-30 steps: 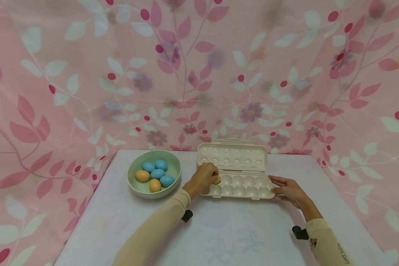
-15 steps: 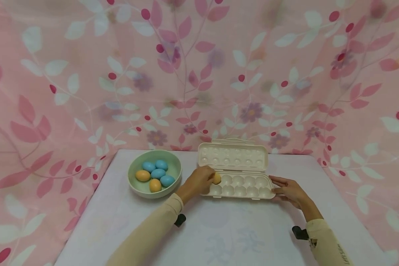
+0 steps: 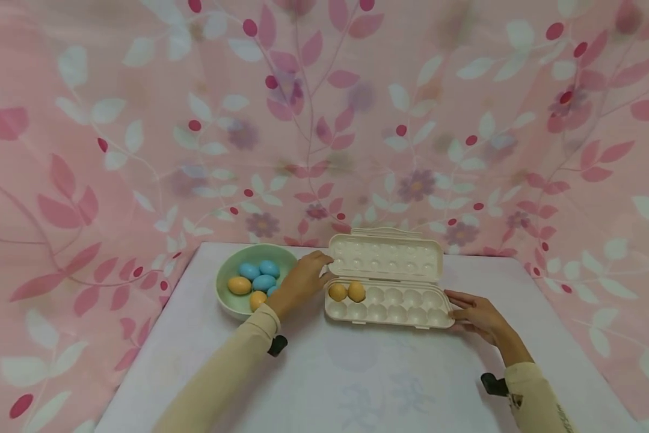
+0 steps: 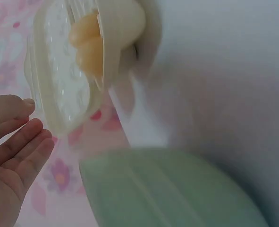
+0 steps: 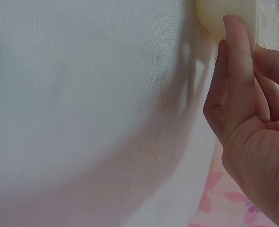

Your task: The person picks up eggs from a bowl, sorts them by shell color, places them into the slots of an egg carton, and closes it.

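Observation:
My left hand (image 3: 302,281), holding nothing, is between the green bowl (image 3: 224,294) and the egg carton (image 3: 332,325), with its fingers extended. In the left wrist view the left hand (image 4: 12,151) shows relaxed fingers near the raised lid. Two yellow eggs (image 3: 347,292) sit side by side in the back row at the carton's left end. My right hand (image 3: 481,319) holds the right end of the carton, its thumb and fingers around the rim; the right wrist view shows this hand (image 5: 252,113) at the carton's wall (image 5: 212,19). Blue eggs (image 3: 264,282) and yellow eggs (image 3: 239,285) lie in the bowl.
A white cloth (image 3: 351,373) covers the table. Pink floral fabric (image 3: 324,120) hangs behind it and along both sides. The carton's lid (image 3: 386,255) stands open toward the back. My left forearm partly hides the bowl's right side.
My left hand has let go of a yellow egg in the carton and moved left toward the bowl. My right hand stays at the carton's end. The head view has shifted slightly.

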`<control>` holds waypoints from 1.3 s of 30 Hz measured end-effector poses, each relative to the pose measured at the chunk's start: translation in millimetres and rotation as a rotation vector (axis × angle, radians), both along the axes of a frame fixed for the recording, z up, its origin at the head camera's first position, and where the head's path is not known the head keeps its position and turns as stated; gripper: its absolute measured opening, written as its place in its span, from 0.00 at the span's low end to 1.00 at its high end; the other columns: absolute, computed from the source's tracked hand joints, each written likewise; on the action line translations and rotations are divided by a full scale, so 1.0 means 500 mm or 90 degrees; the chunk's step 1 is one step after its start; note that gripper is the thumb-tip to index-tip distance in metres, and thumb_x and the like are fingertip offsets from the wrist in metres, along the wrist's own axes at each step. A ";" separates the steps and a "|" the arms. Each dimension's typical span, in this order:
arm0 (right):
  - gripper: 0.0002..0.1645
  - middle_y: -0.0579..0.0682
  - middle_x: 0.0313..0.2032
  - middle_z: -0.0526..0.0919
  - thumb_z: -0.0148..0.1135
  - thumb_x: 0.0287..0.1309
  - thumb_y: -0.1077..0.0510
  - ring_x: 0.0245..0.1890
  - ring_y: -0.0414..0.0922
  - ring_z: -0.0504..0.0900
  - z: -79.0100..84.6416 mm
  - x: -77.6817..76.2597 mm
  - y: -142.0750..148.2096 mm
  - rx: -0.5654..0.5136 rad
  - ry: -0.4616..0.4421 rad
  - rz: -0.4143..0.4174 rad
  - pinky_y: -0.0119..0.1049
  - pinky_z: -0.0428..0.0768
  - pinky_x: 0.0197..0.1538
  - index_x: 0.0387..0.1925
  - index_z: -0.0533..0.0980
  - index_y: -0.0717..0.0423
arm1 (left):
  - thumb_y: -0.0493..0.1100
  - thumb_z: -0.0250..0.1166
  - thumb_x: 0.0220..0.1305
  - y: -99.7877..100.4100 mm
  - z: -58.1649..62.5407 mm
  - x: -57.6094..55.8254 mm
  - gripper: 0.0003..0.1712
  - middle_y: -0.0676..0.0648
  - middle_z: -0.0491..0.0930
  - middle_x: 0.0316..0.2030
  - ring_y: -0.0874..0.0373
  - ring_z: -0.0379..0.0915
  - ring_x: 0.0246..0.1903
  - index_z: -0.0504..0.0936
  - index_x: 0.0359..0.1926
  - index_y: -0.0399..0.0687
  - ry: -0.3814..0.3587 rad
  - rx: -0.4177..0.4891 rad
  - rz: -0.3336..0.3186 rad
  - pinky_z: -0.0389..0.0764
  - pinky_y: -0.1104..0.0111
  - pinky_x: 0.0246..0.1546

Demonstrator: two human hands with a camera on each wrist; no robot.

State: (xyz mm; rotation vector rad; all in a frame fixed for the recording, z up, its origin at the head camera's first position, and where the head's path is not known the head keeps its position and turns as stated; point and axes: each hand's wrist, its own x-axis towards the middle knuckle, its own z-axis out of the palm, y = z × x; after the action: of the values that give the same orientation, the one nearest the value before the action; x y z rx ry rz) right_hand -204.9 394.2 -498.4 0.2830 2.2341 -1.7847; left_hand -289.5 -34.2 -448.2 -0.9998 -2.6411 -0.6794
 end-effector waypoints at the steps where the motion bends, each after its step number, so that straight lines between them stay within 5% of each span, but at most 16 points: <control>1: 0.44 0.62 0.69 0.59 0.66 0.58 0.65 0.43 0.49 0.84 -0.001 0.000 0.000 0.001 0.000 -0.001 0.45 0.83 0.43 0.72 0.58 0.60 | 0.36 0.67 0.62 -0.012 0.001 -0.003 0.18 0.42 0.80 0.47 0.50 0.77 0.46 0.81 0.52 0.36 0.007 0.004 0.005 0.78 0.61 0.51; 9: 0.44 0.63 0.69 0.57 0.66 0.57 0.66 0.44 0.52 0.84 -0.003 -0.002 0.003 -0.026 0.006 0.003 0.47 0.83 0.44 0.72 0.57 0.61 | 0.35 0.67 0.61 -0.118 0.007 0.001 0.17 0.42 0.79 0.46 0.49 0.77 0.46 0.81 0.52 0.36 0.029 -0.011 0.060 0.79 0.59 0.47; 21: 0.44 0.63 0.70 0.56 0.65 0.58 0.67 0.44 0.51 0.84 -0.002 -0.004 0.005 -0.034 -0.004 0.008 0.48 0.82 0.45 0.73 0.56 0.61 | 0.31 0.72 0.53 -0.253 -0.032 0.020 0.18 0.42 0.76 0.42 0.47 0.76 0.41 0.82 0.47 0.34 0.004 -0.046 0.127 0.80 0.57 0.43; 29: 0.44 0.63 0.70 0.55 0.65 0.58 0.67 0.45 0.52 0.84 -0.002 -0.004 0.007 -0.036 0.004 0.016 0.47 0.82 0.45 0.73 0.56 0.62 | 0.32 0.69 0.47 -0.288 -0.034 0.012 0.19 0.43 0.76 0.34 0.51 0.73 0.33 0.84 0.44 0.37 -0.021 -0.139 0.191 0.79 0.58 0.34; 35: 0.44 0.63 0.69 0.56 0.66 0.57 0.67 0.44 0.51 0.84 -0.003 -0.004 0.005 -0.037 0.000 0.007 0.47 0.82 0.45 0.73 0.57 0.62 | 0.31 0.65 0.50 -0.293 -0.034 0.007 0.05 0.47 0.71 0.28 0.53 0.68 0.28 0.81 0.30 0.42 -0.068 -0.160 0.213 0.76 0.59 0.27; 39: 0.45 0.64 0.69 0.55 0.65 0.57 0.68 0.44 0.51 0.84 -0.002 -0.003 0.006 -0.044 0.003 0.009 0.48 0.82 0.45 0.73 0.56 0.63 | 0.30 0.63 0.51 -0.297 -0.034 0.000 0.06 0.47 0.68 0.26 0.53 0.66 0.25 0.78 0.24 0.43 -0.084 -0.155 0.209 0.73 0.61 0.25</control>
State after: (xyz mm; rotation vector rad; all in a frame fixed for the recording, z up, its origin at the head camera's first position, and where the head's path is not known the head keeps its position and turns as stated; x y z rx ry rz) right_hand -206.4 397.4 -499.4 0.2478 2.1661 -1.8529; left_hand -289.4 -182.7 -465.2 -0.5646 -2.9594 -0.3669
